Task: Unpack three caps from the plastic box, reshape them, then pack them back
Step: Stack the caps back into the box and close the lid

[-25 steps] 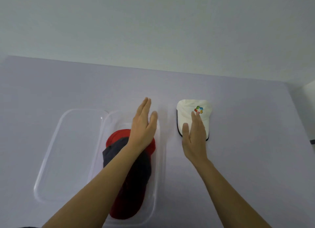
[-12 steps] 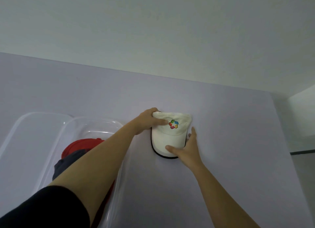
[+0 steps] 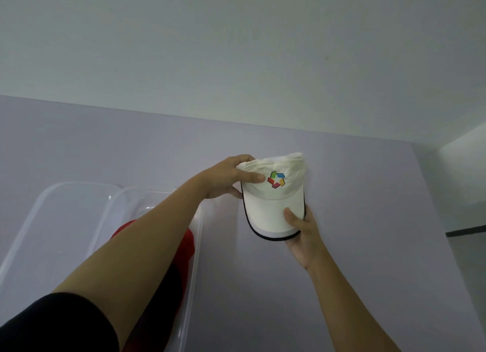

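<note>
head view | I see the white cap [image 3: 273, 201] now lifted off the table [image 3: 368, 220], not lying flat as before | left hand [image 3: 223, 179] pinches its crumpled crown, right hand [image 3: 302, 233] grips the black-edged brim | red cap [image 3: 188, 243] in plastic box [image 3: 196, 246]

this looks like a bare, staged indoor workspace rather than a lived-in home or shop: a wide, plain lavender table [image 3: 342, 246] fills the lower view and meets a blank pale wall [image 3: 236, 49] running across from 10 to 2 o'clock. the only furnishings are a clear plastic box [image 3: 196, 246] at 8 o'clock with its clear lid [image 3: 52, 220] beside it. at 3 o'clock the wall steps back into a corner with a dark baseboard strip [image 3: 468, 230], which tells of an ordinary room; its exact kind cannot be told.
</note>
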`<action>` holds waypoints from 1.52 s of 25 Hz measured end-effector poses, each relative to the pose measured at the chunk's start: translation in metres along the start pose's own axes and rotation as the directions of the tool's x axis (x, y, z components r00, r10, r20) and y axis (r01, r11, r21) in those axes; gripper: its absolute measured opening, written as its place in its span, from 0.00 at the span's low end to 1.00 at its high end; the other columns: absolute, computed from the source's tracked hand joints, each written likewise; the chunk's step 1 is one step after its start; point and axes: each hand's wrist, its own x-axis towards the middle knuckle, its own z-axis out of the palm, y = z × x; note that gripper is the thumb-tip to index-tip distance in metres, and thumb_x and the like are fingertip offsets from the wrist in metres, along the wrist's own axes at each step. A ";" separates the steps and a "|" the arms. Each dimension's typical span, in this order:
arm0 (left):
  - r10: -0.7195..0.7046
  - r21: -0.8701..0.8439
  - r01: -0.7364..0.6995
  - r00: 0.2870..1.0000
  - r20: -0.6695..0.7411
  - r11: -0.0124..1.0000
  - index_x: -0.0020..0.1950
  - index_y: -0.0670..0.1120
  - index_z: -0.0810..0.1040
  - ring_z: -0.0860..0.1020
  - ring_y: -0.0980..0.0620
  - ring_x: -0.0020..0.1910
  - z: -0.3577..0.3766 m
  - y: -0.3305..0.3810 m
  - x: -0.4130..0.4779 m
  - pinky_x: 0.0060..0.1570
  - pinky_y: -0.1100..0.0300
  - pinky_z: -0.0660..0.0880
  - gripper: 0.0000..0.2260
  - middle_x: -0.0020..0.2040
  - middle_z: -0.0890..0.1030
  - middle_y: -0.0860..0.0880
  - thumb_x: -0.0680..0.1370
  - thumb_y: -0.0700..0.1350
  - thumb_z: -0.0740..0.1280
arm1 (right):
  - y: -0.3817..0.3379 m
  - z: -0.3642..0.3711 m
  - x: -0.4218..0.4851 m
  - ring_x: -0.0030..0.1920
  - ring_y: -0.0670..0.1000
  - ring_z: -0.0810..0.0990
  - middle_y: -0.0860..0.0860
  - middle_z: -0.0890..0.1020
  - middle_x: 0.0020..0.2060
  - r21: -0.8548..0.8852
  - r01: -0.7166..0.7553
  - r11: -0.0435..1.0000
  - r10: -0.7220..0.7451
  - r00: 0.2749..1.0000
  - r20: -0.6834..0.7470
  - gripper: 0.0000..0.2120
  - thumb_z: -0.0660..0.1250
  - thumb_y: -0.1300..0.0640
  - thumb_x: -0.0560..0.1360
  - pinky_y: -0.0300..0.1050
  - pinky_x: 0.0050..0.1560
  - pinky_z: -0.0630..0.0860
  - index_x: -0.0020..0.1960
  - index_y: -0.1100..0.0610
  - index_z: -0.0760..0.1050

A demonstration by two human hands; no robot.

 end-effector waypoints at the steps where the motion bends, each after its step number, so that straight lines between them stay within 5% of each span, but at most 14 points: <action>1: -0.015 0.054 0.013 0.999 0.034 0.998 0.52 0.49 0.79 0.79 0.48 0.55 -0.005 0.007 -0.010 0.50 0.44 0.79 0.11 0.55 0.82 0.48 0.71 0.42 0.74 | -0.002 0.009 -0.002 0.64 0.61 0.75 0.59 0.75 0.66 0.010 0.012 1.000 -0.012 1.000 0.008 0.36 0.75 0.58 0.64 0.56 0.57 0.77 0.69 0.57 0.66; 6: -0.036 0.195 0.022 0.997 0.066 0.981 0.55 0.42 0.82 0.82 0.45 0.54 -0.039 0.032 -0.067 0.56 0.40 0.77 0.14 0.55 0.83 0.44 0.70 0.39 0.74 | -0.006 0.068 -0.018 0.65 0.60 0.74 0.57 0.75 0.66 -0.041 0.052 0.998 -0.048 0.994 0.102 0.36 0.75 0.58 0.65 0.56 0.58 0.76 0.70 0.56 0.65; 9: 0.010 0.286 -0.009 1.000 -0.003 0.958 0.51 0.40 0.83 0.81 0.42 0.54 -0.074 0.041 -0.109 0.57 0.42 0.77 0.11 0.53 0.84 0.41 0.70 0.39 0.74 | 0.002 0.114 -0.028 0.65 0.54 0.74 0.51 0.74 0.66 -0.244 0.124 0.962 -0.099 0.989 0.112 0.40 0.77 0.52 0.63 0.53 0.59 0.76 0.70 0.51 0.63; 13: 0.091 0.400 -0.040 0.990 -0.109 0.916 0.46 0.46 0.85 0.83 0.46 0.50 -0.127 0.048 -0.164 0.55 0.49 0.78 0.09 0.50 0.85 0.45 0.67 0.41 0.77 | 0.033 0.166 -0.047 0.72 0.47 0.63 0.46 0.61 0.74 -0.642 0.072 0.763 0.044 0.986 0.164 0.51 0.77 0.42 0.62 0.46 0.69 0.64 0.75 0.47 0.51; 17: 0.152 0.461 -0.055 0.973 -0.176 0.886 0.47 0.44 0.85 0.82 0.48 0.47 -0.164 0.047 -0.194 0.55 0.48 0.78 0.16 0.50 0.85 0.42 0.61 0.46 0.78 | 0.074 0.203 -0.052 0.76 0.52 0.50 0.51 0.46 0.77 -0.938 0.045 0.345 0.263 0.954 0.142 0.62 0.75 0.35 0.58 0.52 0.73 0.58 0.76 0.51 0.39; 19: 0.170 0.504 -0.053 0.968 -0.187 0.862 0.47 0.41 0.83 0.81 0.48 0.46 -0.171 0.043 -0.198 0.55 0.45 0.77 0.22 0.50 0.83 0.39 0.58 0.50 0.78 | 0.084 0.215 -0.043 0.77 0.54 0.44 0.52 0.41 0.77 -0.974 0.010 0.226 0.289 0.954 0.077 0.66 0.77 0.35 0.56 0.55 0.74 0.54 0.76 0.53 0.35; 23: 0.189 0.499 -0.088 0.970 -0.156 0.862 0.48 0.39 0.83 0.82 0.49 0.46 -0.177 0.034 -0.200 0.53 0.49 0.78 0.19 0.50 0.84 0.39 0.61 0.46 0.79 | 0.081 0.221 -0.036 0.76 0.57 0.49 0.55 0.47 0.77 -0.985 -0.060 0.161 0.294 0.956 -0.011 0.69 0.79 0.38 0.53 0.56 0.74 0.57 0.76 0.56 0.38; 31: 0.259 0.633 -0.117 0.956 -0.136 0.766 0.41 0.44 0.83 0.78 0.51 0.41 -0.172 0.007 -0.175 0.41 0.55 0.73 0.11 0.46 0.83 0.43 0.66 0.49 0.78 | 0.077 0.216 -0.088 0.66 0.50 0.63 0.48 0.60 0.66 -0.960 0.276 0.041 0.051 0.959 0.278 0.58 0.76 0.35 0.55 0.48 0.68 0.66 0.74 0.48 0.46; 35: 0.096 0.771 -0.080 0.995 0.025 0.631 0.37 0.46 0.82 0.78 0.48 0.38 -0.154 -0.017 -0.159 0.41 0.52 0.74 0.12 0.40 0.83 0.46 0.64 0.53 0.77 | 0.080 0.219 -0.100 0.63 0.44 0.60 0.46 0.58 0.65 -0.929 0.371 -0.015 0.012 0.929 0.370 0.58 0.75 0.35 0.58 0.39 0.68 0.60 0.75 0.50 0.43; 38: -0.078 0.771 0.022 0.996 0.036 0.636 0.33 0.46 0.77 0.71 0.53 0.32 -0.150 -0.033 -0.155 0.36 0.58 0.70 0.12 0.32 0.75 0.49 0.66 0.51 0.76 | 0.083 0.221 -0.103 0.63 0.43 0.58 0.46 0.57 0.66 -0.921 0.387 -0.041 0.003 0.922 0.387 0.59 0.73 0.34 0.59 0.38 0.67 0.58 0.75 0.49 0.40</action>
